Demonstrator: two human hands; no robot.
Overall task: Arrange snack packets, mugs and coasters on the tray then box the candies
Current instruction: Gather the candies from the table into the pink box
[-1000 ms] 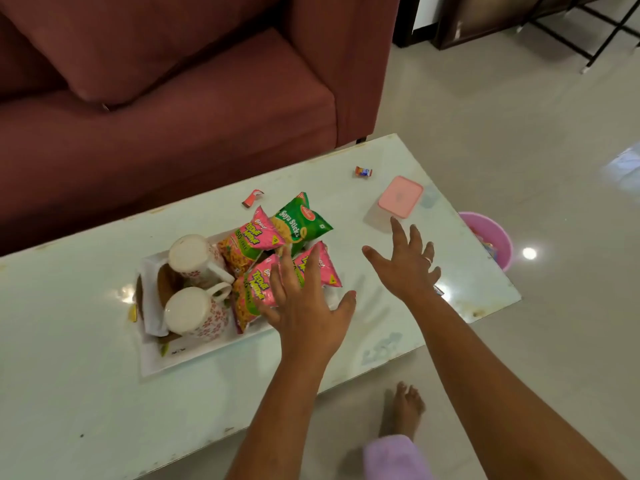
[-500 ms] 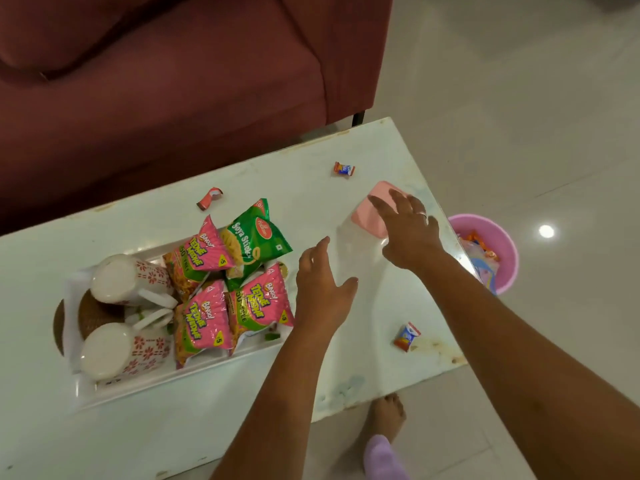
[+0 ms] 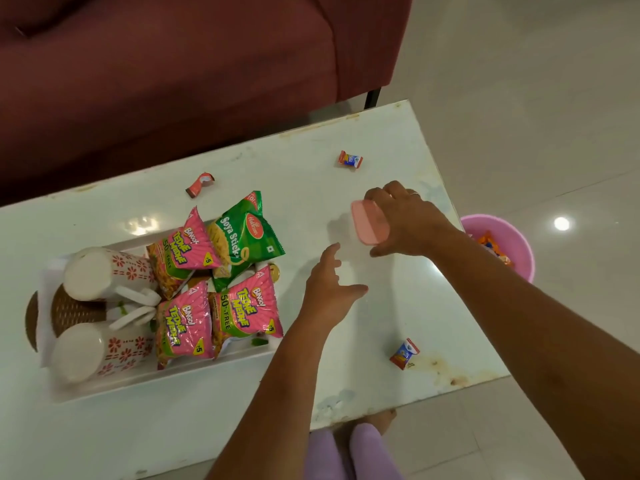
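Note:
My right hand [image 3: 407, 220] grips a small pink box [image 3: 370, 221], tilted and lifted just off the white table. My left hand [image 3: 329, 285] hovers open to the box's left, holding nothing. The white tray [image 3: 194, 370] on the left holds two floral mugs [image 3: 104, 271] [image 3: 93, 351] lying over brown woven coasters [image 3: 69, 311], three pink snack packets [image 3: 185, 252] and a green one [image 3: 247, 237]. Loose wrapped candies lie on the table: one at the back [image 3: 349, 159], one red near the tray [image 3: 200, 184], one near the front edge [image 3: 404, 353].
A maroon sofa [image 3: 173, 64] runs along the table's far side. A pink bucket [image 3: 507, 244] with wrappers stands on the floor off the table's right end. The table's front edge [image 3: 415, 403] is stained. My feet show below it.
My right hand has closed on the pink box and lifted it toward me and left. My left hand has left the snack packets and moved right.

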